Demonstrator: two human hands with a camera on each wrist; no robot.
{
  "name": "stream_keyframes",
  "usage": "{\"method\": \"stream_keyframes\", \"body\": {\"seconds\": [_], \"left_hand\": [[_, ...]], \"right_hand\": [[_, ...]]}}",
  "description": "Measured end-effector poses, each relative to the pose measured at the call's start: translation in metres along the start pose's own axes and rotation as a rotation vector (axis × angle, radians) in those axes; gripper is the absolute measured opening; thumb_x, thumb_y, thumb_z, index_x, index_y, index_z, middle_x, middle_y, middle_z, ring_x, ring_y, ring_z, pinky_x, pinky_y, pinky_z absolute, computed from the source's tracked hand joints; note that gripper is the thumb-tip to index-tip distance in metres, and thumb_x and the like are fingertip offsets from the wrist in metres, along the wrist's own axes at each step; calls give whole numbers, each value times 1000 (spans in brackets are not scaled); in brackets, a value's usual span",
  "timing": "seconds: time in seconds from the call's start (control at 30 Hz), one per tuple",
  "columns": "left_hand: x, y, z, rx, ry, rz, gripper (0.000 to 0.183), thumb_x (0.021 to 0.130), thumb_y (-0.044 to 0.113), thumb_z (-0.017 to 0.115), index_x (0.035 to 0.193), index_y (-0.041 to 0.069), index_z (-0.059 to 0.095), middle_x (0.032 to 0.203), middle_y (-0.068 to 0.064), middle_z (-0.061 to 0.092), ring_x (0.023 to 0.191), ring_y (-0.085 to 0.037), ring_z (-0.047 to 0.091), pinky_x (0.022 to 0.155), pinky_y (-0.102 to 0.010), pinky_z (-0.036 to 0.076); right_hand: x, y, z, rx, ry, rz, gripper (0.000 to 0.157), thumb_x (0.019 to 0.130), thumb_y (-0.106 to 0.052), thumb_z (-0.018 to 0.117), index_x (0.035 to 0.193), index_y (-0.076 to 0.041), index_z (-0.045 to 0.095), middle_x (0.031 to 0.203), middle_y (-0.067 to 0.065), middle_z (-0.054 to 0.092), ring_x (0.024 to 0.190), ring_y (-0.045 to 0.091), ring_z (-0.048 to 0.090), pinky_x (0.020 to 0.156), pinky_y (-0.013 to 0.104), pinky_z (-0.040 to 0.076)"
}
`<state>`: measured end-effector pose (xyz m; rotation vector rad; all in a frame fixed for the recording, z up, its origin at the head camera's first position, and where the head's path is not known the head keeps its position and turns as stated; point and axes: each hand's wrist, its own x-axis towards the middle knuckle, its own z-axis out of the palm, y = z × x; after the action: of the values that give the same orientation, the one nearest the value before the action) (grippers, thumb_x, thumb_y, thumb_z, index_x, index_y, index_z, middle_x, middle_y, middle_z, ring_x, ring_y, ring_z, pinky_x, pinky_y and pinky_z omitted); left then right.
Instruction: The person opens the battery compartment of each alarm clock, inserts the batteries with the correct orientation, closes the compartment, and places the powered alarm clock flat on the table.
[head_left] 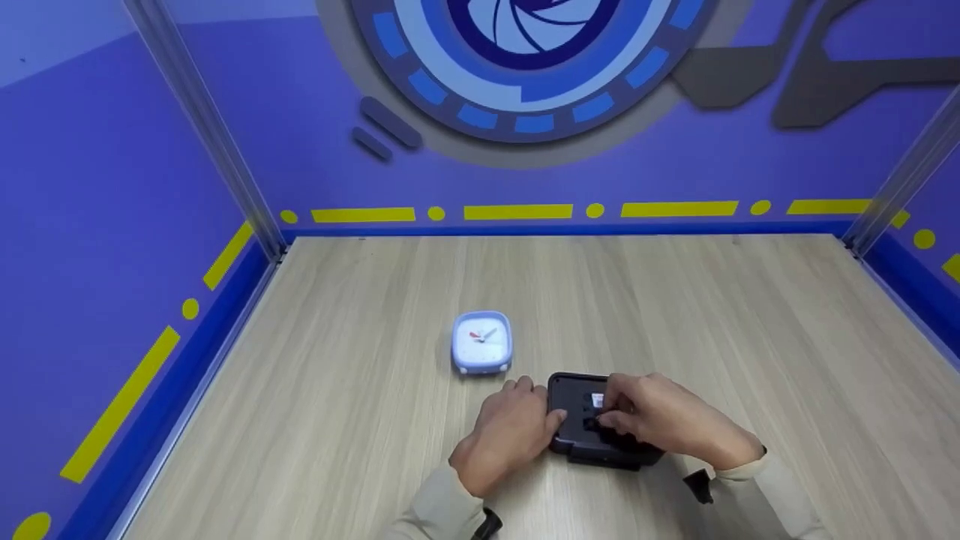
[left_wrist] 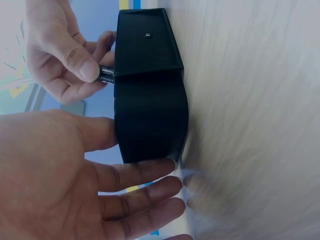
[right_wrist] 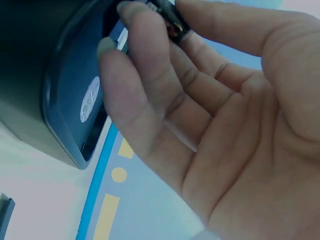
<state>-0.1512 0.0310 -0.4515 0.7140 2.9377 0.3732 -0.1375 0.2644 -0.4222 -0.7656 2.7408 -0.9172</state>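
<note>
A black square clock lies back side up on the table, its face hidden underneath. My left hand holds its left corner, thumb on the back's edge and index finger along the side, as the left wrist view shows. Above the recessed back, my right hand pinches a small dark battery between thumb and fingers. The battery's lower end goes out of sight behind the clock's rim in the left wrist view. In the right wrist view, a pale oval label shows inside the recess.
A light-blue clock with a white face stands on the wooden table, beyond my left hand. Blue panels with yellow marks enclose the back and sides. A small dark piece shows at the right wrist view's lower left edge.
</note>
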Motion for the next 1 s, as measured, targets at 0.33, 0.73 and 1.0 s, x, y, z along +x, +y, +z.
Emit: {"method": "stream_keyframes", "body": {"seconds": [0.33,0.73,1.0], "left_hand": [[1,-1,1,-3,2,-6,46,108,43,61,123,1,72,103,-9,62,94,-23,60,78,-40,53],[1,-2,2,21,2,6,46,108,42,60,122,0,72,104,-9,62,95,-24,60,80,-40,53],[2,-1,3,13,6,7,46,108,42,61,122,0,73,102,-9,62,94,-24,60,79,-40,53]], "right_hand": [[-3,3,-4,55,-85,58,19,96,-14,80,90,-12,62,70,-9,63,61,4,56,57,27,47],[-5,6,-10,124,-177,79,8,102,-2,69,100,-8,64,81,-5,65,70,8,60,61,28,50],[-2,3,-10,68,-130,30,7,101,-5,70,98,-11,65,78,-10,62,68,5,56,64,27,49]]}}
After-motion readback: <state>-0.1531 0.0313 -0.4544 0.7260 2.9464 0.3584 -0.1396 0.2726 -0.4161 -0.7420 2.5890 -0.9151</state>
